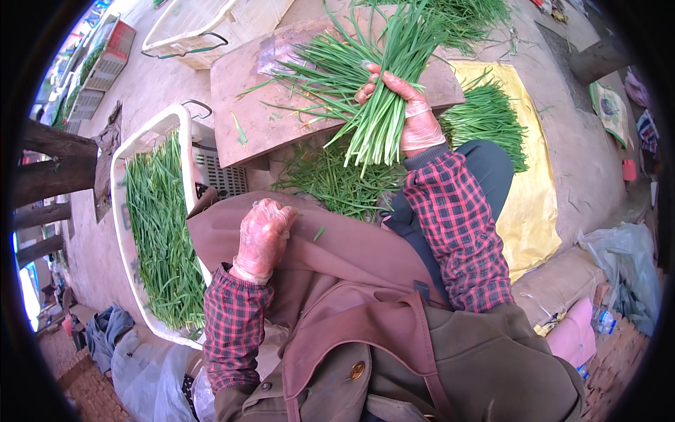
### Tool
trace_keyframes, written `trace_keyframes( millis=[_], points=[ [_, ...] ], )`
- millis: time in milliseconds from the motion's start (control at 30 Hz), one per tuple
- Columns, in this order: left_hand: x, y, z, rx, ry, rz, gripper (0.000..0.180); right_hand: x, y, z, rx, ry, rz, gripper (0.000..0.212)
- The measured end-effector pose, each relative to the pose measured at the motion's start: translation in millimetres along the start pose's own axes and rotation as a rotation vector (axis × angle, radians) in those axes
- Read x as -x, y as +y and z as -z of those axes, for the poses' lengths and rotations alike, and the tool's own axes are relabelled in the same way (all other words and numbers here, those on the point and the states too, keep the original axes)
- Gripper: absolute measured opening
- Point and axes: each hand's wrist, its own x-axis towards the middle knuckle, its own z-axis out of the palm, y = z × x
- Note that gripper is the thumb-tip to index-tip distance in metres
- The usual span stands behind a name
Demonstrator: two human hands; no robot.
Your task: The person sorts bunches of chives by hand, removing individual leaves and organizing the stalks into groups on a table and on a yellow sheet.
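Note:
My right hand, in a clear thin glove, grips a thick bunch of garlic chives over a low wooden board. The pale stem ends point toward me and the green leaves fan out away from me. My left hand, gloved too, is curled into a fist above my apron-covered knee; its fingertips and anything inside are hidden. Below the board's near edge lies a heap of loose chive leaves.
A white plastic crate full of chives stands to my left. At right, bundled chives lie on a yellow sheet. Beyond the board are another pale crate and more chives. Clear plastic bags lie at far right.

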Motion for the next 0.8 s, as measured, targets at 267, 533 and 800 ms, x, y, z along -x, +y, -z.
trace_keyframes(
  millis=[267,533,800],
  points=[
    [-52.8,16.4,13.4,0.801,0.127,0.427,0.039,7.1,39.7,-11.8,-0.161,-0.134,-0.165,0.043],
    [-41.0,18.0,2.4,1.263,-0.061,0.571,0.028,7.1,69.5,-16.4,-0.074,-0.182,-0.248,0.047],
    [-39.0,27.2,-15.3,1.567,0.017,0.694,0.041,5.0,80.3,-6.6,0.057,-0.241,-0.281,0.052]
  ],
)
